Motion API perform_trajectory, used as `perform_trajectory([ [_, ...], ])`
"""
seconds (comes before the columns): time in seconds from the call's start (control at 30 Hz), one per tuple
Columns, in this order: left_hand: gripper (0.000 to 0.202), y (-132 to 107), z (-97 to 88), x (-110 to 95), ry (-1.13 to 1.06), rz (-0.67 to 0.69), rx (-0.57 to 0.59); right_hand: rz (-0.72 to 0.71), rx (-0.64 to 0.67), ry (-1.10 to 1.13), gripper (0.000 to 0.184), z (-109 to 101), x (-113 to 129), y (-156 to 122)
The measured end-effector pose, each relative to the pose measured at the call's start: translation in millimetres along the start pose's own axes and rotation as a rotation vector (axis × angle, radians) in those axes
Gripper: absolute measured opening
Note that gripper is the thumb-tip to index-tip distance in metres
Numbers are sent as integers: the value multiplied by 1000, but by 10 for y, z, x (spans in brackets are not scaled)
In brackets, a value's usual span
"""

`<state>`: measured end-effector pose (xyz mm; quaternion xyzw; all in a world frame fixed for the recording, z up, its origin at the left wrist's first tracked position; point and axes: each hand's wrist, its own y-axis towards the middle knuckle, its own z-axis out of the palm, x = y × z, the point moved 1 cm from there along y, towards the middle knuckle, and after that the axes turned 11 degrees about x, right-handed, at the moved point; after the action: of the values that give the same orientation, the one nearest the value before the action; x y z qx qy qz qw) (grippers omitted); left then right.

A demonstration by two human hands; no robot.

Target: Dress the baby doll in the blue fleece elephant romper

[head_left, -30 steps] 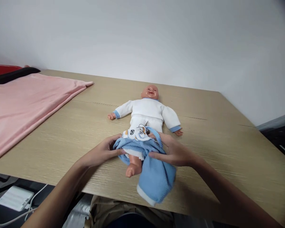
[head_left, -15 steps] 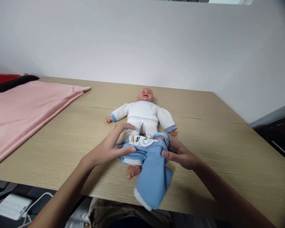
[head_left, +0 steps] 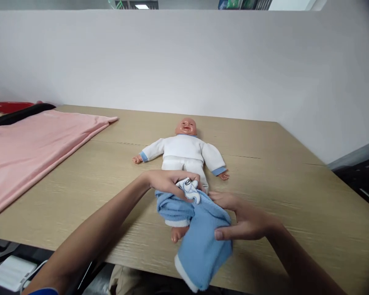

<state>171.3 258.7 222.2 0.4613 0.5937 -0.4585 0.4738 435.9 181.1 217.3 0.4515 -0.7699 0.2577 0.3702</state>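
Observation:
A baby doll (head_left: 184, 146) in a white top and white trousers lies on its back, arms spread and head away from me. Blue fleece pants (head_left: 204, 241) with white cuffs are bunched over its lower legs. One bare foot pokes out of the left pant leg, while the right pant leg hangs flat past the other foot, which is hidden. My left hand (head_left: 175, 182) is closed on the waistband by its white face patch. My right hand (head_left: 242, 215) grips the pants' right side, thumb on top of the leg and fingers at the waist.
A pink blanket (head_left: 39, 143) covers the left of the wooden table (head_left: 110, 176), with a black and red object (head_left: 18, 112) behind it. A white wall (head_left: 184, 61) stands at the back. Below the table's front edge is a white box (head_left: 12, 272) with a cable.
My left hand has moved right, onto the middle of the waistband. My right hand has shifted slightly right and down. The doll's right foot, visible before, is now covered by cloth.

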Motion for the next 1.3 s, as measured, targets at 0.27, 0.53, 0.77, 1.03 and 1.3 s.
perform_trajectory([
  [0.27, 60, -40, 36, 307, -247, -88, 124, 121, -183, 412, 51, 145, -198, 75],
  [0.53, 52, -45, 23, 400, -195, -63, 107, 4, 23, 343, 39, 119, -36, 81],
  [0.77, 66, -42, 4, 595, -329, -23, 5, 76, -158, 706, 57, 364, -176, 160],
  [1.03, 70, -60, 35, 647, -491, 28, 151, 46, -39, 880, 73, 366, -136, 142],
  [1.3, 57, -11, 2, 655, -301, 22, 158, 133, -63, 744, 42, 300, -31, 119],
])
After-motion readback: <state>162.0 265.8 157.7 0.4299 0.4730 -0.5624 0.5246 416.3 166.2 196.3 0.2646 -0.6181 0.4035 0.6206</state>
